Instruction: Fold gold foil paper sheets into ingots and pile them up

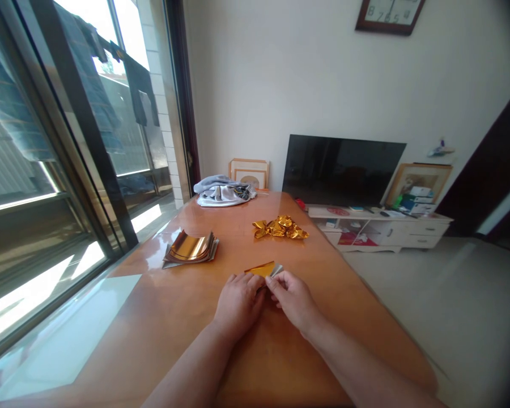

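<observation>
**At the wooden table (pixel 110 340): a gold foil sheet (pixel 261 269) held between both hands**

Here at the table's near end, my forearms reach in from the bottom corners and angle toward each other, wrists low. My left hand (pixel 239 303) sits knuckles-up, its fingers curled down over the near part of the sheet. My right hand (pixel 291 300) comes in from the side, thumb and fingertips (pixel 272 283) pinching the sheet where its silver back shows. The two hands nearly touch, with the sheet between them, gold side up. Farther along lie a stack of foil sheets (pixel 190 247), its top sheet curling up, and a crumpled gold foil (pixel 279 228). Beyond sit a gray cloth bundle (pixel 223 191) and a dark flat-screen TV (pixel 342 170). The wall clock (pixel 390 14) shows the numerals 8, 7, 6, 5; the box labels on the white cabinet (pixel 378 229) are too small to read.
</observation>
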